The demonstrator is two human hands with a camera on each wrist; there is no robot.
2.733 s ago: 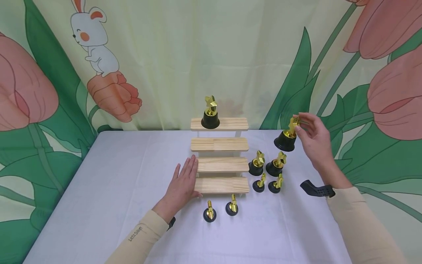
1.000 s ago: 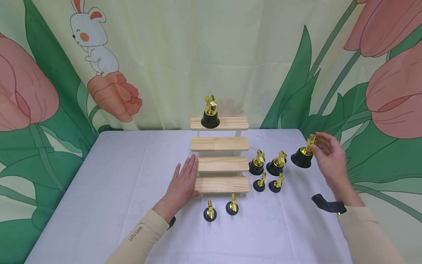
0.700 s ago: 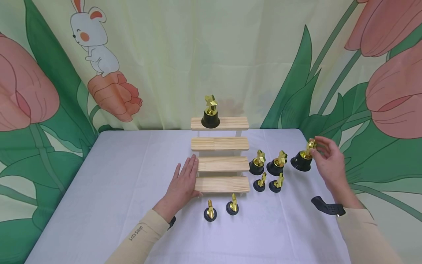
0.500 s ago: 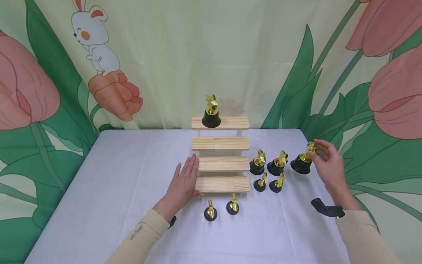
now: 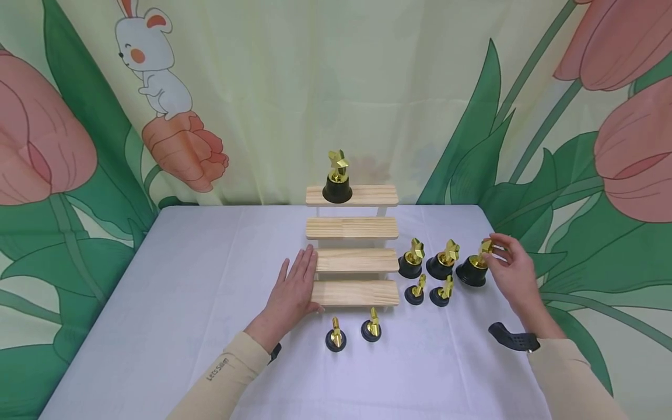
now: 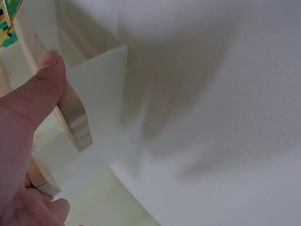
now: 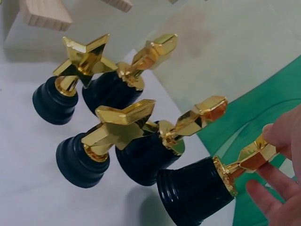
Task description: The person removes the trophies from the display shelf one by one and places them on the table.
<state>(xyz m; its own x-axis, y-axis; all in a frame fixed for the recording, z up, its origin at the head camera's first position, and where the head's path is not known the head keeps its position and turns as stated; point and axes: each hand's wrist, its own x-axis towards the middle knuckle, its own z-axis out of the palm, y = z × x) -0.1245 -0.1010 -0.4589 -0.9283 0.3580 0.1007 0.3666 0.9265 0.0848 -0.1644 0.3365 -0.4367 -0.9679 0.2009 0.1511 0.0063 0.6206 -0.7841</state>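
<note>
My right hand (image 5: 517, 274) pinches the gold star of a trophy (image 5: 471, 274) with a black base. It is low at the right end of a group of trophies; in the right wrist view the held trophy (image 7: 195, 190) looks tilted, and I cannot tell whether its base touches the table. My left hand (image 5: 289, 294) rests along the left side of a stepped wooden display stand (image 5: 357, 261), fingers straight. In the left wrist view the thumb (image 6: 49, 77) lies against one board's end. One star trophy (image 5: 337, 188) stands on the top board.
Right of the stand are two larger trophies (image 5: 441, 266) at the back and two smaller trophies (image 5: 440, 295) in front. Two more small trophies (image 5: 371, 330) stand before the bottom board. A white cloth (image 5: 210, 280) covers the table; a printed curtain (image 5: 262, 116) hangs behind.
My right hand has carried the trophy first rightward, then down and slightly left, bringing it beside the larger trophies. The left hand has stayed on the stand.
</note>
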